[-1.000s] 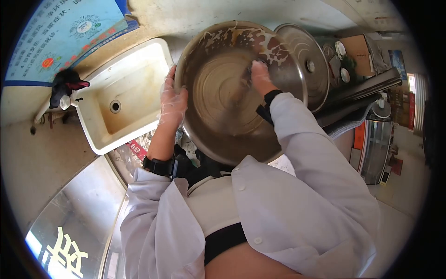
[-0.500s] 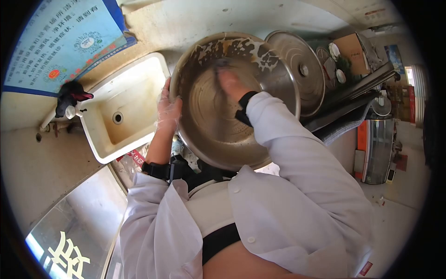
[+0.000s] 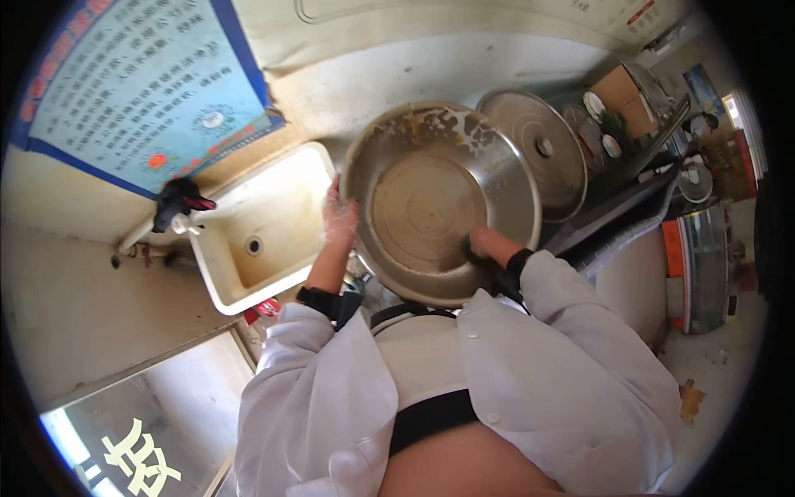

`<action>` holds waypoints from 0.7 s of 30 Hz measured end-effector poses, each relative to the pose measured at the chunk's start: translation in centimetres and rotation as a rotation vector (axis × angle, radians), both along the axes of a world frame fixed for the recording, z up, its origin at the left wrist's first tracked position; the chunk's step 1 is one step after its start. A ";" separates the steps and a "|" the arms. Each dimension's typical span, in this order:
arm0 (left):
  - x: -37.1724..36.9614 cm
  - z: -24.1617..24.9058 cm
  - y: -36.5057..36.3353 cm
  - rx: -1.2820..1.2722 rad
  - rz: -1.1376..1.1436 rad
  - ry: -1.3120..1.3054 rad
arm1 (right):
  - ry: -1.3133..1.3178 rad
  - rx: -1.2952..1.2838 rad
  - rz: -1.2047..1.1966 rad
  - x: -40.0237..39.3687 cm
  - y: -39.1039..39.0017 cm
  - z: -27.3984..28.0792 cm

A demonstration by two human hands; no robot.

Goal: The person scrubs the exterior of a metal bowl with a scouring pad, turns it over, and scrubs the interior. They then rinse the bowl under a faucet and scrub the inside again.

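A large round metal basin [image 3: 431, 199] is tilted toward me, with brownish film on its floor and pale suds and brown stains near the far wall. My left hand [image 3: 339, 219], in a thin clear glove, grips the basin's left rim. Low on the right inside of the basin is my right hand [image 3: 494, 245], closed around a small dark scrubber [image 3: 474, 243] pressed to the metal. Fingers hide most of that scrubber, so its exact kind cannot be made out.
Left of the basin is a white sink [image 3: 236, 286] with a tap [image 3: 184, 224] and a dark cloth [image 3: 182, 203] over it. A round metal lid [image 3: 542, 178] leans behind the basin's right side. A blue poster [image 3: 149, 91] hangs on the wall.
My right hand has swept from the basin's far upper part down to its near right side. My left hand stays on the rim. The whole view has shifted slightly.
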State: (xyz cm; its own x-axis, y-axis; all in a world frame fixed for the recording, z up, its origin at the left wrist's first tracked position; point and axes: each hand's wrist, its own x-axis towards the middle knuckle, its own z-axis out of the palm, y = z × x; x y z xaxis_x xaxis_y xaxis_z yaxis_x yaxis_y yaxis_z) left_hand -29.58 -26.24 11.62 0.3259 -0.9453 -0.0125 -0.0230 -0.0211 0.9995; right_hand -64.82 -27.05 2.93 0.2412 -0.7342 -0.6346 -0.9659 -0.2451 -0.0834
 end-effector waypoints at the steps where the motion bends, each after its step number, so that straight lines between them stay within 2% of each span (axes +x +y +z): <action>1: 0.1 0.4 0.0 0.069 -0.048 -0.036 | -0.065 0.016 0.063 0.5 0.8 0.0; 2: 0.5 0.7 0.1 0.140 -0.078 -0.074 | -0.138 0.024 0.141 1.1 1.3 -0.1; 4: 1.4 -7.5 -1.7 0.014 -0.155 -0.350 | -0.309 -0.011 0.338 2.2 1.9 -1.2; 5: 1.1 -6.0 -1.2 -0.009 -0.115 -0.438 | -0.451 -0.068 0.440 2.2 1.6 -3.6; 6: 0.7 -4.2 -0.6 -0.029 -0.072 -0.526 | -0.232 0.004 0.495 4.6 1.5 0.0; 8: 0.6 -3.2 -0.9 0.083 -0.083 -0.430 | -0.135 -0.018 0.603 7.4 1.3 2.5; 9: 0.5 -1.9 -0.7 0.141 -0.085 -0.345 | -0.011 -0.029 0.958 6.8 -0.1 -0.5; 10: 0.6 -2.5 -0.9 0.031 -0.044 -0.306 | -0.189 0.195 0.569 11.0 1.7 8.6; 11: 0.3 -3.1 -1.4 0.018 0.025 -0.319 | 0.288 0.389 0.291 14.0 2.1 10.7; 12: 0.0 -5.5 -2.5 -0.120 0.030 -0.114 | 0.172 0.410 0.298 12.5 1.1 7.8; 13: 0.3 1.1 -0.1 0.048 -0.010 0.016 | 0.058 0.437 0.306 10.8 0.0 4.5; 14: 0.2 0.6 -0.4 0.120 0.004 -0.028 | -0.053 0.467 0.316 9.2 -1.2 1.3; 16: 0.0 -0.3 -1.1 0.202 0.020 -0.125 | -0.040 0.119 0.702 9.9 -0.5 4.9; 17: -0.1 -3.8 -2.7 0.195 0.030 -0.128 | -0.089 0.101 0.623 10.4 0.2 6.8; 19: 0.1 -10.1 -5.4 0.062 -0.042 -0.437 | -0.153 0.069 0.624 9.4 -0.4 5.0; 21: -0.3 -9.6 -4.9 0.141 -0.019 -0.527 | -0.223 0.033 0.606 8.7 -0.5 4.6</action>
